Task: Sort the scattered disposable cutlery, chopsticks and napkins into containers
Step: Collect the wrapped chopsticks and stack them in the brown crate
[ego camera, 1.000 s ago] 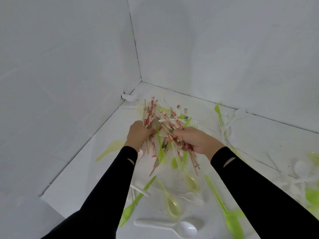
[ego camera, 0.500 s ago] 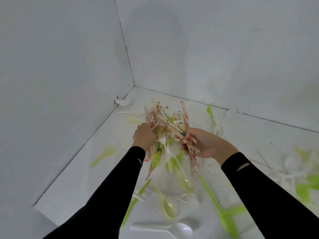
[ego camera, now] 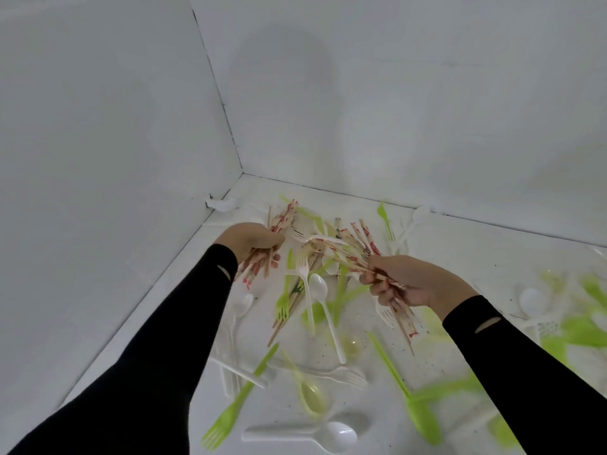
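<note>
My left hand (ego camera: pixel 251 239) grips a bundle of wooden chopsticks in red-printed wrappers (ego camera: pixel 282 221), raised above the white surface near the corner. A second bundle of chopsticks (ego camera: pixel 356 249) fans out up and to the left from my right hand (ego camera: pixel 409 282), which grips it. A white fork (ego camera: pixel 320 238) is caught among them. Between and below the hands lie a white fork (ego camera: pixel 305 284), a white spoon (ego camera: pixel 323 298) and a green fork (ego camera: pixel 284 302), with some loose chopsticks (ego camera: pixel 289 307) beneath.
White walls close the left and far sides, meeting in a corner (ego camera: pixel 242 174). Green and white cutlery is scattered over the white floor (ego camera: pixel 476 251): a green fork (ego camera: pixel 235 408), a white spoon (ego camera: pixel 305 436), a green spoon (ego camera: pixel 412 400), a clear spoon (ego camera: pixel 310 394). More pieces lie at the right (ego camera: pixel 558 323).
The hands have drawn apart, splitting the one clump of chopsticks into two bundles. Forks and a spoon have dropped out between them. The view has shifted slightly.
</note>
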The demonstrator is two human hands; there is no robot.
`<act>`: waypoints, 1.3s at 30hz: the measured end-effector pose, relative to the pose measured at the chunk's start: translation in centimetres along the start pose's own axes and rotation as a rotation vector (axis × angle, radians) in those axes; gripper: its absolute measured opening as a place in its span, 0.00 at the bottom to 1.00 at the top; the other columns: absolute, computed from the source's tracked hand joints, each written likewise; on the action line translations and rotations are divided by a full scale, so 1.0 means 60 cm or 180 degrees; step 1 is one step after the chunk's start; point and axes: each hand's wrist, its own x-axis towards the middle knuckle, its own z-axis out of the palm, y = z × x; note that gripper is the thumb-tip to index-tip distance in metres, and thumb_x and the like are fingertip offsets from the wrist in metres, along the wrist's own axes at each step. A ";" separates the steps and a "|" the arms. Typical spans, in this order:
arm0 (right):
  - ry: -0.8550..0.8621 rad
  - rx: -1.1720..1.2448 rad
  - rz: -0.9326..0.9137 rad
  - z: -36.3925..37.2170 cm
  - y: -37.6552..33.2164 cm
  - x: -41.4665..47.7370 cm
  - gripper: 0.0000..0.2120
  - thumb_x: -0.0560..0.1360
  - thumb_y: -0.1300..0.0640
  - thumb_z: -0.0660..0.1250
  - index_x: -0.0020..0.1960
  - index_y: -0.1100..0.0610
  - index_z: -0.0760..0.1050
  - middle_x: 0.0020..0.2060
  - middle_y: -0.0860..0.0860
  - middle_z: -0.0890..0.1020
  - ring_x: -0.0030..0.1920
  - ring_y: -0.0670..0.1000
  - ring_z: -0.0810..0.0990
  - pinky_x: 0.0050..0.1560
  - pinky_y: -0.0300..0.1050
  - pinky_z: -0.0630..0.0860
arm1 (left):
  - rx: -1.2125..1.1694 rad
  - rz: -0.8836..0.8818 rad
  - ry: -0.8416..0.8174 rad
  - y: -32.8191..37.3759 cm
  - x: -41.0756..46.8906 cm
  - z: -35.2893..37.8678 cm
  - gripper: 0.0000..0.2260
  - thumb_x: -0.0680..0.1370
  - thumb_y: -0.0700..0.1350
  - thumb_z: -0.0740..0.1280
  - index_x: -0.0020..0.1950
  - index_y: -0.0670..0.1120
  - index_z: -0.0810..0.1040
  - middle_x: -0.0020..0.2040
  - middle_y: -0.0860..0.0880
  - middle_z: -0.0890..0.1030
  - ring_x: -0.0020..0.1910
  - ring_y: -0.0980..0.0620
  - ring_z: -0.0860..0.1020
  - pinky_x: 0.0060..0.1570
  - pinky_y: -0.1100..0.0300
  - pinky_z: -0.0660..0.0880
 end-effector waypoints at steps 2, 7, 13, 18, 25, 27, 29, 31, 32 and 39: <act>0.0050 -0.0354 0.0021 -0.004 -0.003 -0.015 0.06 0.83 0.57 0.56 0.53 0.58 0.70 0.29 0.48 0.66 0.24 0.44 0.59 0.21 0.34 0.59 | -0.0301 -0.0102 -0.0311 0.011 -0.014 -0.011 0.07 0.80 0.42 0.62 0.46 0.40 0.73 0.36 0.47 0.85 0.33 0.53 0.83 0.41 0.61 0.81; 0.0269 -0.0791 -0.0095 -0.023 -0.016 -0.058 0.18 0.81 0.46 0.60 0.58 0.60 0.76 0.28 0.46 0.63 0.24 0.43 0.57 0.21 0.34 0.59 | -0.0261 -0.0042 -0.0767 0.016 -0.050 -0.018 0.08 0.78 0.45 0.67 0.53 0.41 0.79 0.38 0.50 0.85 0.41 0.57 0.82 0.28 0.68 0.72; 0.0413 -0.0595 -0.0218 -0.057 -0.006 -0.125 0.12 0.81 0.50 0.62 0.52 0.59 0.75 0.30 0.47 0.70 0.24 0.44 0.64 0.20 0.34 0.61 | -0.1583 0.0227 -0.1817 0.029 -0.111 0.036 0.09 0.77 0.49 0.68 0.43 0.44 0.77 0.36 0.50 0.77 0.31 0.56 0.78 0.24 0.66 0.73; 0.0814 0.0105 -0.0470 -0.072 0.040 -0.167 0.10 0.82 0.56 0.57 0.45 0.57 0.71 0.30 0.50 0.75 0.24 0.47 0.69 0.19 0.36 0.64 | -0.2225 0.0364 -0.2388 0.071 -0.153 0.115 0.10 0.77 0.52 0.67 0.42 0.47 0.78 0.40 0.51 0.83 0.36 0.54 0.80 0.31 0.62 0.77; 0.1625 0.0884 -0.0893 -0.085 0.121 -0.214 0.12 0.83 0.54 0.55 0.42 0.57 0.67 0.31 0.53 0.76 0.29 0.53 0.75 0.30 0.43 0.75 | -0.2887 0.0671 -0.2585 0.193 -0.238 0.249 0.14 0.81 0.50 0.63 0.38 0.46 0.77 0.50 0.49 0.85 0.44 0.52 0.84 0.40 0.60 0.80; 0.1760 0.1318 -0.1101 -0.102 0.142 -0.249 0.11 0.82 0.56 0.55 0.43 0.59 0.68 0.31 0.54 0.78 0.33 0.56 0.80 0.33 0.47 0.79 | -0.3240 0.0944 -0.2518 0.236 -0.276 0.303 0.11 0.82 0.47 0.62 0.43 0.44 0.76 0.49 0.47 0.85 0.46 0.51 0.85 0.46 0.56 0.82; 0.1607 0.1875 -0.1376 -0.109 0.152 -0.272 0.11 0.82 0.57 0.55 0.43 0.60 0.69 0.37 0.57 0.81 0.36 0.59 0.82 0.32 0.49 0.81 | -0.3627 0.1158 -0.2354 0.264 -0.297 0.343 0.06 0.82 0.43 0.62 0.50 0.42 0.76 0.47 0.46 0.85 0.44 0.50 0.85 0.47 0.54 0.82; 0.1442 0.2377 -0.1711 -0.127 0.163 -0.306 0.13 0.83 0.55 0.54 0.44 0.60 0.70 0.44 0.60 0.82 0.39 0.60 0.84 0.34 0.52 0.83 | -0.3820 0.1370 -0.2224 0.291 -0.323 0.397 0.03 0.82 0.38 0.62 0.54 0.42 0.75 0.45 0.46 0.85 0.42 0.51 0.85 0.44 0.54 0.83; 0.1335 0.2559 -0.1879 -0.133 0.164 -0.320 0.14 0.83 0.54 0.54 0.44 0.60 0.71 0.45 0.61 0.83 0.41 0.61 0.84 0.38 0.53 0.83 | -0.3914 0.1447 -0.2163 0.298 -0.335 0.421 0.04 0.81 0.37 0.62 0.55 0.42 0.74 0.45 0.46 0.85 0.42 0.51 0.85 0.43 0.54 0.83; 0.1471 0.3264 -0.2581 -0.276 0.226 -0.479 0.15 0.82 0.50 0.57 0.49 0.57 0.78 0.40 0.55 0.84 0.38 0.52 0.84 0.35 0.41 0.80 | -0.3986 0.1455 -0.2841 0.323 -0.504 0.669 0.06 0.79 0.33 0.64 0.53 0.42 0.74 0.41 0.43 0.83 0.38 0.49 0.83 0.40 0.51 0.82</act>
